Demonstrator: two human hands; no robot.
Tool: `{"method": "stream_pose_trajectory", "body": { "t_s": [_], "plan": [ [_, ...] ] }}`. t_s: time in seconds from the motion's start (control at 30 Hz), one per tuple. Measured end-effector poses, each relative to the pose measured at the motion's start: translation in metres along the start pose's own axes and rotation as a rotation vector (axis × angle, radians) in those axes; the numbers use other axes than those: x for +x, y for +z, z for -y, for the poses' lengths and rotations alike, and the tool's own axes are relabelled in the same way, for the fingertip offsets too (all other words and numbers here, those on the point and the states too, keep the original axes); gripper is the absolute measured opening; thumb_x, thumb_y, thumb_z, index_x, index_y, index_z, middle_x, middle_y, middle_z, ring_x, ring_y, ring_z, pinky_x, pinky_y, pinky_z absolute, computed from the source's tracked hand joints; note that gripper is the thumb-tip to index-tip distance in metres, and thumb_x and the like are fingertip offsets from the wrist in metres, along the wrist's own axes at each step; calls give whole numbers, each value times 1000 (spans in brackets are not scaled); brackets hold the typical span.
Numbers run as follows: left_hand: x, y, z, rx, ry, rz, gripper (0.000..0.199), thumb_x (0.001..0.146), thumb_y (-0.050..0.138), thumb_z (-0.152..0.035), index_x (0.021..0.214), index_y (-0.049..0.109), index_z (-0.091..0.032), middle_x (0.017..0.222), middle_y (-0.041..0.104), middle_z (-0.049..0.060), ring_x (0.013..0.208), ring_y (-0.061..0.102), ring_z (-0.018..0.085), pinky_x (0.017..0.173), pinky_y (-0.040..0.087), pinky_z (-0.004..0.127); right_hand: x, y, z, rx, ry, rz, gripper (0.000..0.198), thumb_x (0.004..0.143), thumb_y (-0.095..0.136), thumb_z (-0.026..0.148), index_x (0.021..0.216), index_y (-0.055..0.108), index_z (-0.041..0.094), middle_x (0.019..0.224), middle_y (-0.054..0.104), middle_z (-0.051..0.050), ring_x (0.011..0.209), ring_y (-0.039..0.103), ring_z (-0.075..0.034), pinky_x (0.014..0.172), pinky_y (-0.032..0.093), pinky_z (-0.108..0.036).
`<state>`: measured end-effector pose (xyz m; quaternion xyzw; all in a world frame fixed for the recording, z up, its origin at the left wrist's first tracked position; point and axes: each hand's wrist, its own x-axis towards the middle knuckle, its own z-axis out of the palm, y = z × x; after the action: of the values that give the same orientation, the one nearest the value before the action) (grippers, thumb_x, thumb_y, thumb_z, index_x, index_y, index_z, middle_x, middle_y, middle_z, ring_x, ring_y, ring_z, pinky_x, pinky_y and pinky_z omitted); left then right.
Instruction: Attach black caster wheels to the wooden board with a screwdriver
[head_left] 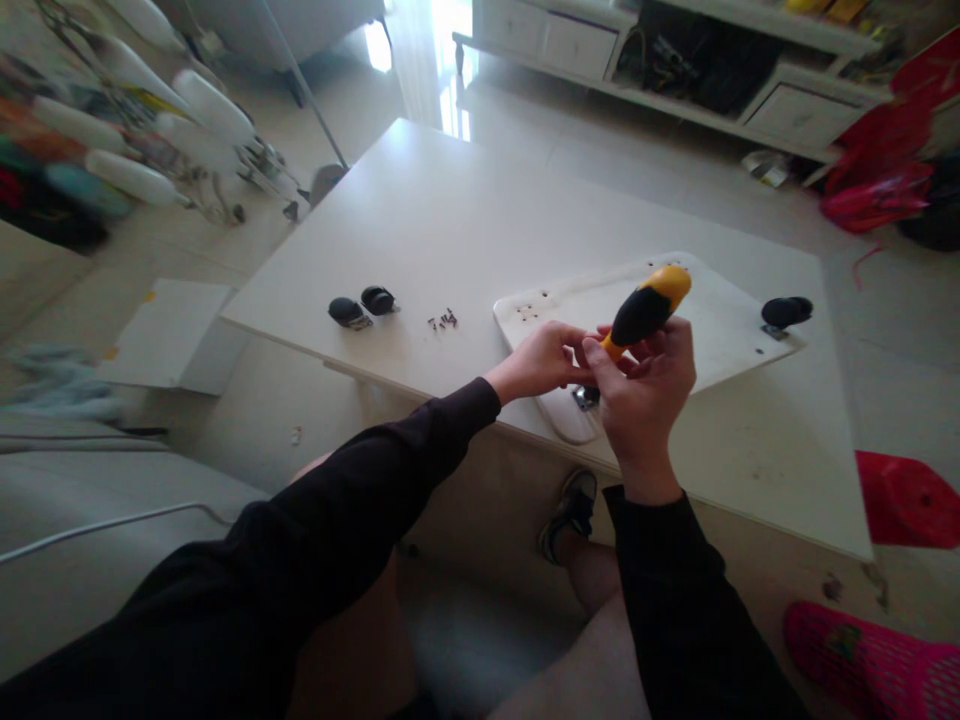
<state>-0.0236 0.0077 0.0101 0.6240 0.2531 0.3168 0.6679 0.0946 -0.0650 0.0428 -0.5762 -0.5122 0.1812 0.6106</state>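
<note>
My right hand [645,395] is closed around a screwdriver [646,308] with a yellow and black handle, tilted over a white board [600,300]. Close beside it, my left hand [544,360] has its fingers pinched near the screwdriver's lower end; what they hold is hidden. Just below both hands, the metal plate of a caster [585,398] shows at the board's near corner. Another black caster [786,312] stands on the board's right corner. Small holes dot the board's other corners.
The white table [420,220] carries two loose black casters [364,306] and a small pile of screws [444,320] left of the board. A red stool [911,500] stands by the table's right edge. A white cabinet [675,80] is behind, and a pink slipper [870,650] lies lower right.
</note>
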Motion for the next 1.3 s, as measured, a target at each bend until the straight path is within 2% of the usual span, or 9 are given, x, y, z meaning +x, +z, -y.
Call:
{"method": "stream_pose_trajectory", "body": {
  "t_s": [0.13,0.23,0.47,0.57,0.73,0.9,1.03,1.13,1.3],
  "plan": [
    [0,-6,-3,-36,-9,120,21,84,90,-23,96,80,-9,73,69,0,60,62,7,57,52,21,0,0,-1,-11,-29,-22,40,80,83,27,112,58,31,100,75,3,89,79,-17,69,67,-31],
    [0,-12,-4,-20,-27,202,17,89,87,-24,93,81,-9,71,70,1,58,64,8,57,53,21,-1,-1,-1,-28,-38,-18,41,81,82,27,113,57,31,101,75,3,90,79,-17,65,66,-29],
    [1,-5,1,-3,-1,55,14,84,89,-17,84,77,-9,65,64,-3,52,57,6,50,47,18,-1,1,2,7,-27,19,44,80,85,29,116,60,32,103,74,3,90,79,-16,63,64,-26],
    [1,-7,0,-35,20,103,15,84,89,-16,90,78,-9,68,67,-2,54,60,6,52,50,19,-2,2,3,22,-27,12,43,81,85,29,116,61,33,102,74,3,91,79,-17,64,64,-27],
    [-2,-21,-6,-16,34,293,12,91,84,-20,94,81,-9,74,73,3,56,66,9,56,54,22,-3,0,2,13,-14,-6,42,81,85,27,115,60,32,102,73,3,92,78,-17,76,68,-33],
    [-1,-21,-7,65,14,197,10,91,82,-17,85,79,-9,62,67,-1,49,62,7,50,48,18,-3,1,2,30,-47,14,41,83,83,26,116,61,32,102,75,3,90,79,-17,72,68,-32],
    [2,-14,-1,75,-6,112,16,86,87,-18,79,76,-10,64,67,-1,47,59,6,47,45,17,-3,3,1,52,-59,-5,42,80,86,24,114,62,31,99,75,5,88,79,-15,68,65,-27],
    [2,-13,-2,16,-9,141,15,85,88,-18,86,76,-10,68,69,0,50,62,7,49,50,18,-3,2,1,75,-39,3,43,79,88,25,114,64,32,101,76,5,89,79,-15,69,66,-27],
    [-3,-20,-13,25,-49,280,14,92,84,-22,100,81,-10,70,70,0,54,66,9,51,52,19,-2,-1,0,117,-30,-1,42,80,88,23,113,64,31,100,77,4,89,80,-16,73,67,-31]
  ]
}}
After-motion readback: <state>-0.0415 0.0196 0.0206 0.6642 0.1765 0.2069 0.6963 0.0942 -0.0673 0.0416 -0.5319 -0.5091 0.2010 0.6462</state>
